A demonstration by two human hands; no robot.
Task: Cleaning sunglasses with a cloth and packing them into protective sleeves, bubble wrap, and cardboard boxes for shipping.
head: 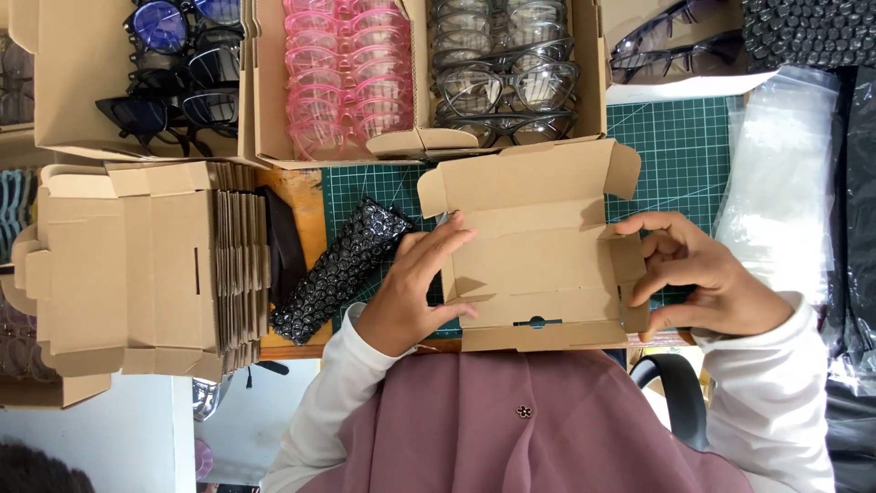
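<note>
A small brown cardboard box [534,246] lies open on the green cutting mat [680,151], its lid flap raised toward the far side. My left hand [415,288] presses on the box's left side wall, fingers spread over the edge. My right hand [698,274] pinches the right side flap between thumb and fingers. Just left of my left hand a long item wrapped in black bubble wrap [339,267] lies slanted on the mat.
A stack of flat folded cardboard boxes [151,269] sits at left. Open cartons at the far side hold pink glasses [345,68], grey glasses [502,73] and dark glasses [182,78]. Clear plastic bags [780,192] lie at right, black bubble wrap [808,32] at top right.
</note>
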